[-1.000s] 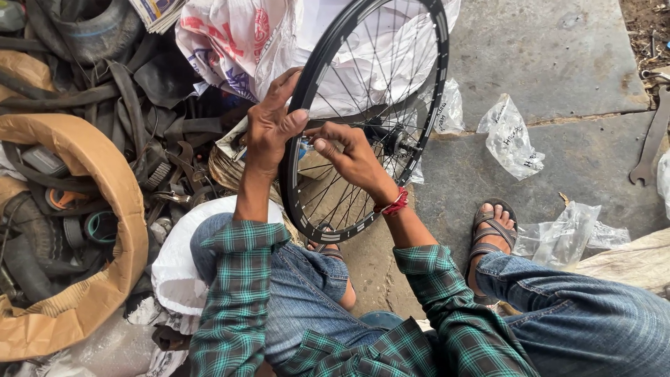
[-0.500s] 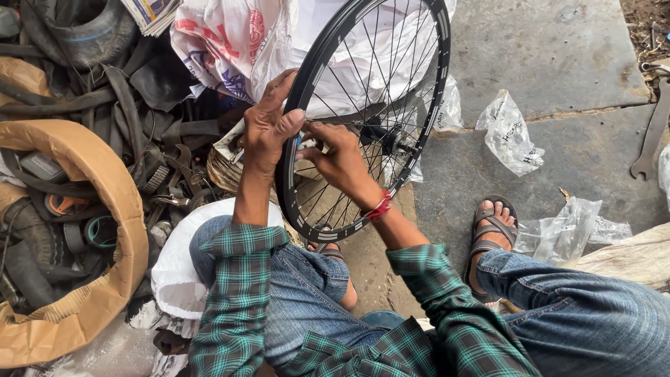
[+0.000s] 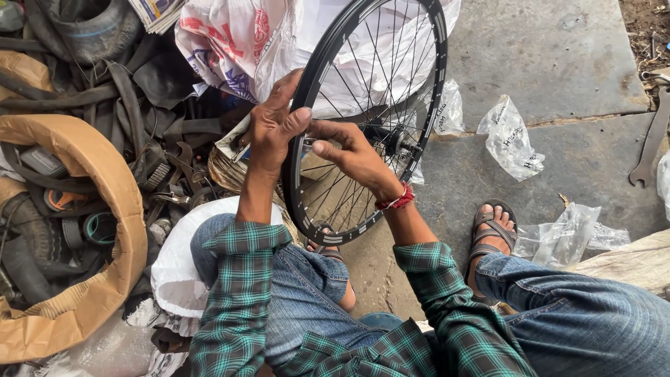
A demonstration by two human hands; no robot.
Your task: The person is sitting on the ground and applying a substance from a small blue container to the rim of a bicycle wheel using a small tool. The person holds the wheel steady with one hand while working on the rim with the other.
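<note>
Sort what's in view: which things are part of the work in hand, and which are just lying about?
In hand: bicycle wheel, black rim with spokes; left hand grips the rim; right hand at the rim beside it.

Lying about: old tyres, cardboard ring, clear plastic bags, spanner, printed sack.

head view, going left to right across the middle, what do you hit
Tan tyre → black rubber tubes → left hand → right hand → black wheel rim → clear plastic bag → spanner
</note>
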